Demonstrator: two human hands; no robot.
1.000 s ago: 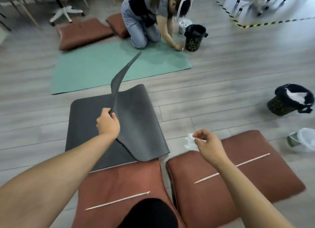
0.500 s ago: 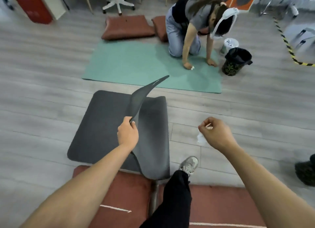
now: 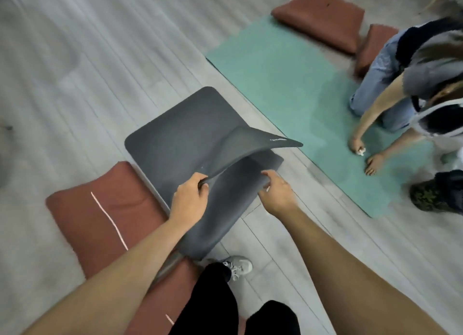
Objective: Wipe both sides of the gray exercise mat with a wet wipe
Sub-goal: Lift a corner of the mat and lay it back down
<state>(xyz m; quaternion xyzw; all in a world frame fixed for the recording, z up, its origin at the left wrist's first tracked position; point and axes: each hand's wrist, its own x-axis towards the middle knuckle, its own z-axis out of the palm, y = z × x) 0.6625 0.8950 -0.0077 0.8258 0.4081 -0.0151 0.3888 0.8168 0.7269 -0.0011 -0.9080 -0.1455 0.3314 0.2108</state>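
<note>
- Where the gray plank floor (image 3: pixel 75 71) runs along the left edge of the view, a rust-brown floor cushion (image 3: pixel 100 209) with a pale stripe lies flat, its far edge touching the near left edge of the gray exercise mat (image 3: pixel 175 139).
- The gray exercise mat lies on the floor at the middle, its near right part folded up and over so one corner juts to the right in the air.
- The left hand (image 3: pixel 190 202) grips the raised edge of the mat, fingers curled over it and thumb beneath.
- The right hand (image 3: pixel 276 193) touches the turned-up underside just beside the left hand, fingers bent; whether it pinches anything I cannot tell, and the wet wipe is not clearly visible.
- A gray sneaker (image 3: pixel 239 265) stands on the floor below the fold.
- A teal mat (image 3: pixel 288 79) lies at the right, beyond the gray one, with a kneeling person (image 3: pixel 390 84) on it, hands pressed down.
- Two more brown cushions (image 3: pixel 323 16) sit at its far edge.
</note>
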